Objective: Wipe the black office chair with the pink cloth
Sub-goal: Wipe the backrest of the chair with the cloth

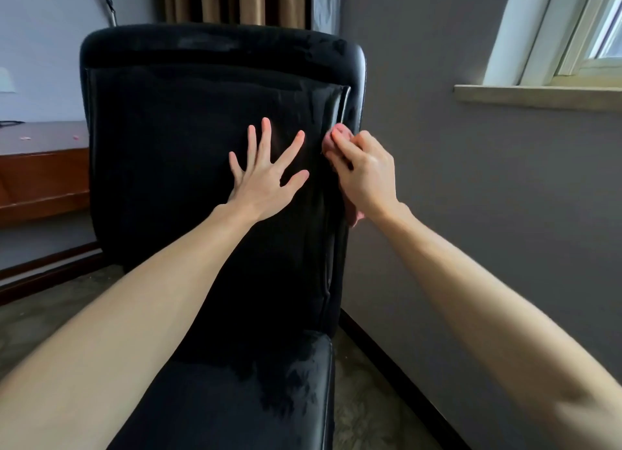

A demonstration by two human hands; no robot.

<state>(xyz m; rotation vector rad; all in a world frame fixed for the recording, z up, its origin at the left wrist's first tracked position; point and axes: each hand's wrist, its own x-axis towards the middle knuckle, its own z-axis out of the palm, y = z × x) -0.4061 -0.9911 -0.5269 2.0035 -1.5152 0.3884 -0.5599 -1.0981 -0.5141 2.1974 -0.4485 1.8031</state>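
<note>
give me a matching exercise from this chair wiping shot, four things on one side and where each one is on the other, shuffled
1 left hand
2 pink cloth
3 wooden desk
4 window

a upper right of the view
b flat on the chair backrest, fingers spread
c far left, beside the chair
d bunched in the right hand at the backrest's right edge

Pairs: 1-b, 2-d, 3-c, 4-a

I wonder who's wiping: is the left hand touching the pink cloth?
Apart. Head view shows black chair between left hand and pink cloth, which the right hand grips.
</note>
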